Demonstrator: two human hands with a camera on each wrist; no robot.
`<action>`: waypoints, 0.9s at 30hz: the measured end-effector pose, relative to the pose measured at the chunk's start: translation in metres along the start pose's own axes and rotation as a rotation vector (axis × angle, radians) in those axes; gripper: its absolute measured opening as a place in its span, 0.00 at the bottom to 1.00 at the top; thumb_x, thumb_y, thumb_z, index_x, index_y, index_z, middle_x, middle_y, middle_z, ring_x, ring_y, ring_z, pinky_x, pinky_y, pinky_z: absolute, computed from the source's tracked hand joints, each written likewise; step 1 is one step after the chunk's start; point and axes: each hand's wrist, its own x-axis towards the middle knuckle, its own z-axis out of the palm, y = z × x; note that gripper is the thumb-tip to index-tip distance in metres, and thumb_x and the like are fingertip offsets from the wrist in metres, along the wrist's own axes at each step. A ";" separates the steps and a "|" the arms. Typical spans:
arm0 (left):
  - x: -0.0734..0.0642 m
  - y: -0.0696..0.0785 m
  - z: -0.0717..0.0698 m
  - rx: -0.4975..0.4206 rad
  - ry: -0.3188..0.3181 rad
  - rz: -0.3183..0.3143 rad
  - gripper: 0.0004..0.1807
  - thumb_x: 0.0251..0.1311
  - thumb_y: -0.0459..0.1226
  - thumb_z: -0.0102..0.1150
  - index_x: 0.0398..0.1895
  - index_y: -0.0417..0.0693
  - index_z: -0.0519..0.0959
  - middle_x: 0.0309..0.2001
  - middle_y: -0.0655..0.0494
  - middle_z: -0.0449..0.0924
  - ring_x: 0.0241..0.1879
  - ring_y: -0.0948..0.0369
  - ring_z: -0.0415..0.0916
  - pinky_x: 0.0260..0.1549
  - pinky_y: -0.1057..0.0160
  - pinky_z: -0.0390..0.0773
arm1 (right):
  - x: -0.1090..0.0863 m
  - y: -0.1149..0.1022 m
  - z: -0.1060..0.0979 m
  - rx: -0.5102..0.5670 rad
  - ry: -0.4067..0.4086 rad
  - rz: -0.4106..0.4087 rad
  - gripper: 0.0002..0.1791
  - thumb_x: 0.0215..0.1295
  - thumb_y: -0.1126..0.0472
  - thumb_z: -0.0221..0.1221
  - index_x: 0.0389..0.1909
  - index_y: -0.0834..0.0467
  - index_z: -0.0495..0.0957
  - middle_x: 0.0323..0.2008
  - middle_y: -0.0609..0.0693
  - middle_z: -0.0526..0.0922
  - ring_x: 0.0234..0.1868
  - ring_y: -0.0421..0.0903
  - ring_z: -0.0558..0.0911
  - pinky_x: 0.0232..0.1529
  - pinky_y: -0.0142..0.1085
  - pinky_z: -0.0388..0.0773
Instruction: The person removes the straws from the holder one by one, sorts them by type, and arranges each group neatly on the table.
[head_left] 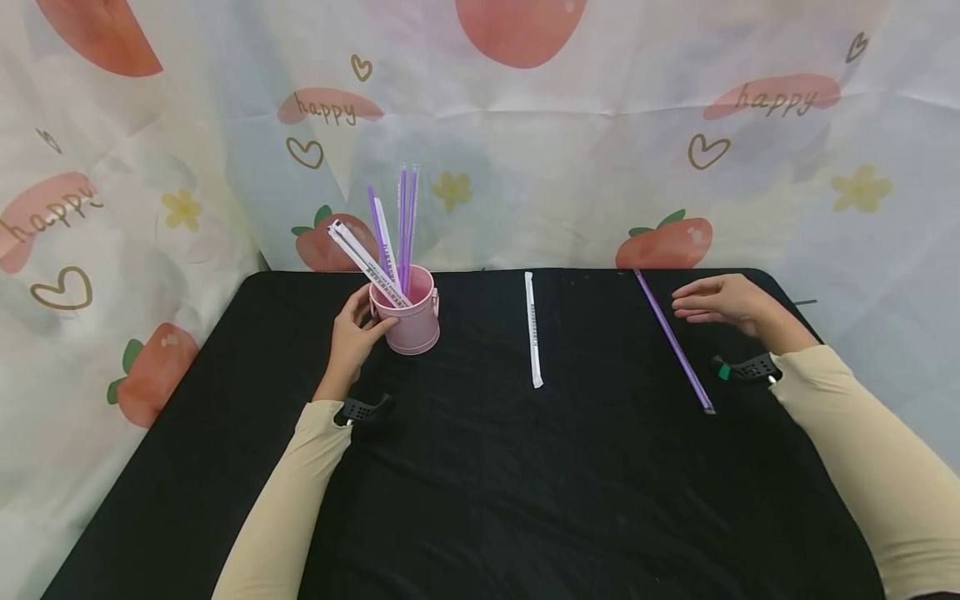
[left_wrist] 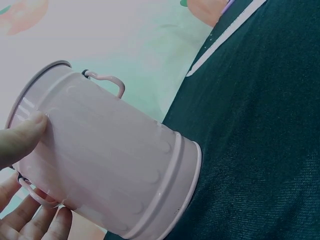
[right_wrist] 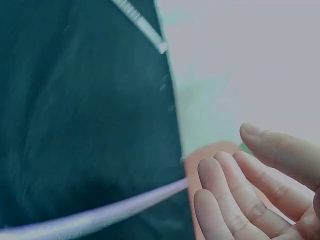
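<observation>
My left hand [head_left: 352, 342] grips a small pink metal bucket [head_left: 415, 331] at the left of the table, the thumb on its near side and the fingers around by a side handle [left_wrist: 37, 194]. Several wrapped straws stand in the bucket, some purple [head_left: 402, 225] and some in white paper [head_left: 367, 262]. Over the right side of the table, my right hand [head_left: 716, 302] is held with loosely extended fingers and nothing in them. Just left of it lies a long purple straw [head_left: 675, 343], slanting from the back edge towards me.
A white paper-wrapped straw [head_left: 533, 329] lies near the middle of the table, roughly pointing away from me. Black cloth [head_left: 540, 500] covers the table. Behind its back edge hangs a printed curtain [head_left: 570, 192] with fruit and flowers.
</observation>
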 end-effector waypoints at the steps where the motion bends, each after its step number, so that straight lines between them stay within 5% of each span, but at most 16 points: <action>1: -0.001 0.003 0.000 -0.006 -0.002 -0.004 0.39 0.54 0.28 0.63 0.69 0.41 0.59 0.69 0.43 0.60 0.69 0.52 0.59 0.67 0.51 0.62 | 0.000 -0.003 0.001 0.024 -0.003 -0.013 0.09 0.66 0.61 0.56 0.46 0.54 0.77 0.35 0.35 0.85 0.38 0.31 0.83 0.43 0.28 0.82; 7: -0.008 0.017 0.002 -0.013 -0.009 -0.010 0.38 0.54 0.26 0.62 0.69 0.37 0.58 0.69 0.41 0.60 0.69 0.51 0.59 0.67 0.50 0.62 | -0.001 -0.018 0.017 0.131 0.007 -0.104 0.09 0.65 0.64 0.56 0.40 0.48 0.79 0.35 0.35 0.84 0.38 0.32 0.84 0.41 0.25 0.82; 15: -0.009 0.018 0.002 -0.012 -0.007 -0.010 0.38 0.54 0.27 0.63 0.68 0.38 0.59 0.68 0.41 0.61 0.68 0.51 0.60 0.67 0.51 0.63 | 0.000 -0.031 0.047 0.374 -0.043 -0.316 0.12 0.65 0.71 0.53 0.43 0.56 0.80 0.38 0.43 0.86 0.39 0.37 0.85 0.42 0.27 0.82; 27: -0.009 0.019 0.001 -0.002 -0.009 -0.010 0.38 0.54 0.27 0.63 0.69 0.38 0.58 0.69 0.42 0.60 0.69 0.51 0.59 0.67 0.52 0.63 | 0.008 -0.049 0.075 0.361 0.006 -0.504 0.12 0.64 0.72 0.53 0.46 0.60 0.79 0.40 0.45 0.84 0.40 0.39 0.85 0.43 0.28 0.82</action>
